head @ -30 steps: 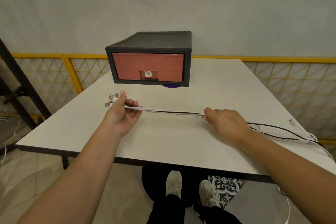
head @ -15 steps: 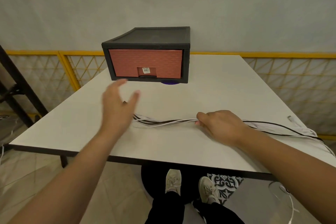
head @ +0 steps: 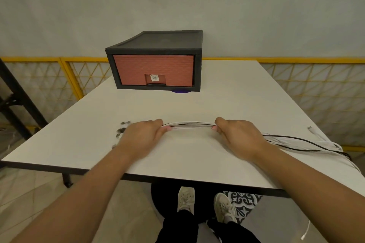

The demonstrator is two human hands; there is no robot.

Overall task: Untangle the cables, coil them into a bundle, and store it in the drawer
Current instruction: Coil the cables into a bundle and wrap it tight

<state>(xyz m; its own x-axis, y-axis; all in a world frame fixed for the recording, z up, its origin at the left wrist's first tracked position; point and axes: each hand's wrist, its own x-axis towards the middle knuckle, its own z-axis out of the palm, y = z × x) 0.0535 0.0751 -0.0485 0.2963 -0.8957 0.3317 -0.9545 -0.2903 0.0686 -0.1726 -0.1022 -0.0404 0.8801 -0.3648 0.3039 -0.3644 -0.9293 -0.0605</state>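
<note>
The left hand and right hand are seen a little apart, each clamped on a flat bunch of white and black cables stretched between them. Blurred plug ends lie left of the left hand; loose lengths trail right across the table. The drawer, far centre, is shut. Coiling seems barely begun; a first loop is called for next

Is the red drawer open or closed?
Closed. The drawer front sits flush inside its black case, with no gap showing.
</note>
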